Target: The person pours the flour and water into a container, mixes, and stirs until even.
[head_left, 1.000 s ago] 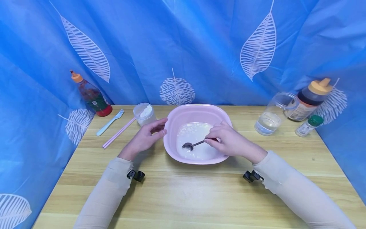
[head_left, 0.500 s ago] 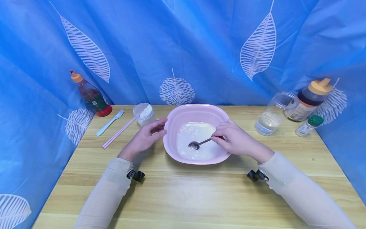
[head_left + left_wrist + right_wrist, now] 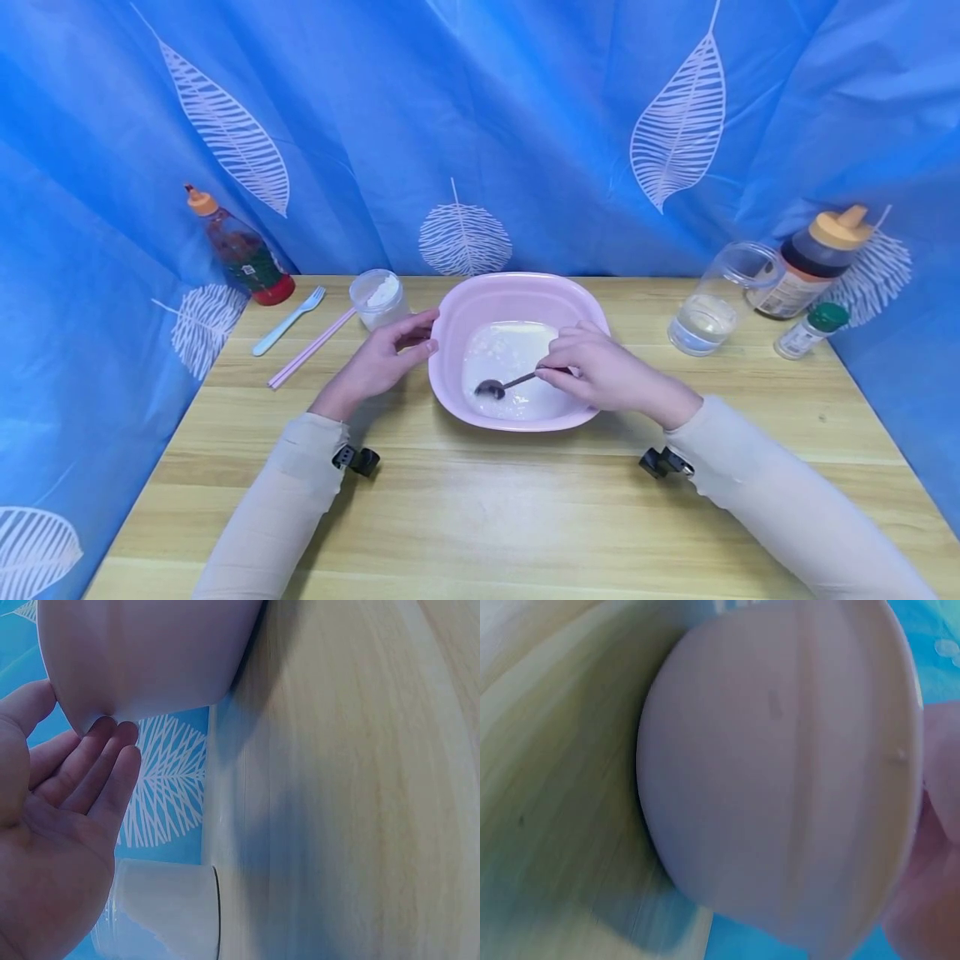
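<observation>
A pink basin (image 3: 444, 377) stands on the table with milky white liquid (image 3: 517, 337) and pale lumps in its bottom. My right hand (image 3: 600, 367) reaches over the basin's right rim and pinches the handle of a dark metal spoon (image 3: 491, 389), whose bowl dips into the liquid at the left front. In the right wrist view, the basin's outer wall (image 3: 727, 765) hides most of that hand. My left hand (image 3: 386, 354) rests its thumb and fingertips against the basin's left rim. The left wrist view shows its fingers (image 3: 112, 776) fairly straight, with tips at the rim.
Left of the basin stand a tub of white powder (image 3: 378, 304), pink chopsticks (image 3: 311, 350), a light-blue fork (image 3: 288, 322) and a red sauce bottle (image 3: 251, 262). On the right are a clear jug of liquid (image 3: 705, 317), a dark sauce bottle (image 3: 810, 258) and a green-capped shaker (image 3: 810, 332).
The spoon and right hand swing right, then back left and slightly toward the front, through the liquid. My left hand and the basin stay where they were.
</observation>
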